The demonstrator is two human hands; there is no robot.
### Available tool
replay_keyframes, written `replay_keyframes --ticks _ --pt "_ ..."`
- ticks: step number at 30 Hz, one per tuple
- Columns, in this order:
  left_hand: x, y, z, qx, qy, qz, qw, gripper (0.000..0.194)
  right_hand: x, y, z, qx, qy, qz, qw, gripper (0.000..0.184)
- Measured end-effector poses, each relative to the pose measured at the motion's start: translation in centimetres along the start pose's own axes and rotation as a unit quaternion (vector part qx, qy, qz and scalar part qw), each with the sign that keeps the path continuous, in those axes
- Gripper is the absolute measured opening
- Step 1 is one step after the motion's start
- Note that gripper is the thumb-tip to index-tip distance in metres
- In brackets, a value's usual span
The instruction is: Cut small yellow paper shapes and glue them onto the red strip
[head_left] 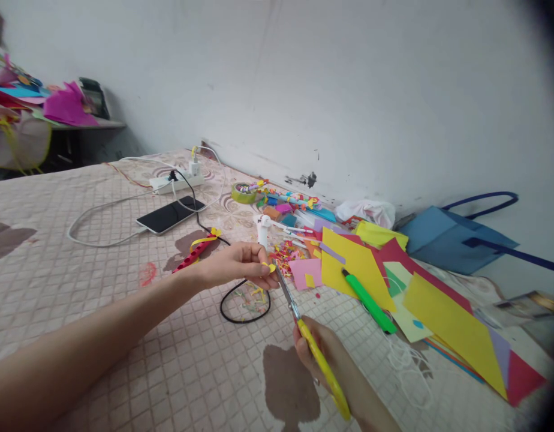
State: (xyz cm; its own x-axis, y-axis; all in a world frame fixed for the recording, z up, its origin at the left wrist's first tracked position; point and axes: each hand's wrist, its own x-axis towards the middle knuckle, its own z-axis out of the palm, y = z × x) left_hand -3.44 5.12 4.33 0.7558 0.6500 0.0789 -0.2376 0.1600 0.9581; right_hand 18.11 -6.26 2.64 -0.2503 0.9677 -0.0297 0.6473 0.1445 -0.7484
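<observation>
Between the fingertips of my left hand (241, 264) is a small yellow paper piece (271, 267). My right hand (319, 348) is closed around yellow-handled scissors (322, 363), whose metal blades point up and left. The blade tips reach to the edge of the paper piece; whether they touch it I cannot tell. Beneath my hands, a loop of black cord (245, 321) lies around small paper scraps. A white glue gun (262, 231) stands just behind my left fingers. Left of that hand rests a red dotted strip (196, 252) with yellow pieces on it.
Coloured paper sheets (452, 330), a green cutter (369, 300) and white string (409, 366) spread over the right side. A phone (169, 215) and a power strip (175, 182) with cables lie at the left back. A blue bag (457, 237) leans near the wall, beside tape (244, 192) and decorated sticks.
</observation>
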Motion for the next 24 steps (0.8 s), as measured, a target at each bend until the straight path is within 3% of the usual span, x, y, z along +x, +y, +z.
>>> replay_keyframes --ticks 8,14,24 --pt "-0.1 0.3 0.0 0.011 -0.001 -0.003 1.000 0.014 0.2 1.0 0.3 0.050 -0.006 0.019 0.999 0.030" --pt "0.0 0.1 0.4 -0.013 0.024 0.011 1.000 0.014 0.1 2.0 0.9 0.050 -0.007 -0.004 0.999 0.043" --pt "0.1 -0.5 1.3 -0.027 0.078 0.013 0.997 0.016 0.1 1.9 0.6 -0.005 -0.007 -0.036 0.999 0.042"
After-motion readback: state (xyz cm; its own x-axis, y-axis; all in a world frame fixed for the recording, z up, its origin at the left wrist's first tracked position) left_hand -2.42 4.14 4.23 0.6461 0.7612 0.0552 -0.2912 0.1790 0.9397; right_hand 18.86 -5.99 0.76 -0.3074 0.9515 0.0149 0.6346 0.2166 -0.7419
